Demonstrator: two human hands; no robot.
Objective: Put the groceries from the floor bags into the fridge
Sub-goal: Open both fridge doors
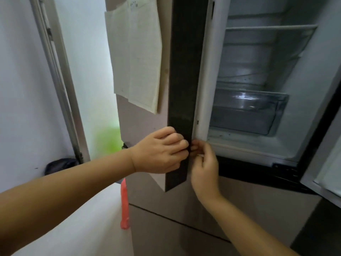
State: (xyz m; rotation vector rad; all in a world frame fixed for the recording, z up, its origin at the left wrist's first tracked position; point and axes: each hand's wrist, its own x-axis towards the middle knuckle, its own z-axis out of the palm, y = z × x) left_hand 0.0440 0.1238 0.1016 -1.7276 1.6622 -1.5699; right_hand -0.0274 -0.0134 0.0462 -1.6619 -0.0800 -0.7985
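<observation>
The fridge stands in front of me with its left door [184,71] swung open, the door's dark edge facing me. Inside I see white shelves [269,27] and a clear plastic drawer [247,111], with no food on them. My left hand [160,150] grips the door's outer side near its lower end, fingers curled over the dark edge. My right hand [203,163] holds the same edge from the inner side, fingertips pinched on it. No grocery bags are in view.
Paper sheets [138,52] hang on the door's front. A red-orange object [124,204] hangs by the fridge's left side. A window frame [55,71] and white wall lie left. The right door [324,172] stands ajar at the right edge.
</observation>
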